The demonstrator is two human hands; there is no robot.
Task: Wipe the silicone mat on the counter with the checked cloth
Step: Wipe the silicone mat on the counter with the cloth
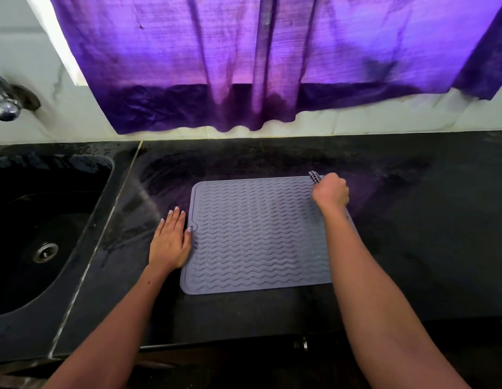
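Observation:
A grey silicone mat (252,234) with wavy ridges lies flat on the black counter (412,234). My right hand (331,190) is at the mat's far right corner, its fingers curled round the checked cloth (314,176); only a small black-and-white bit of the cloth shows beyond the fist. My left hand (171,240) lies flat with straight fingers on the counter at the mat's left edge, its thumb tip touching the mat's rim.
A black sink (39,226) with a metal drain sits to the left, a chrome tap (5,105) above it. A purple curtain (258,66) hangs over the white tiled wall behind the counter. The counter's front edge runs below my forearms.

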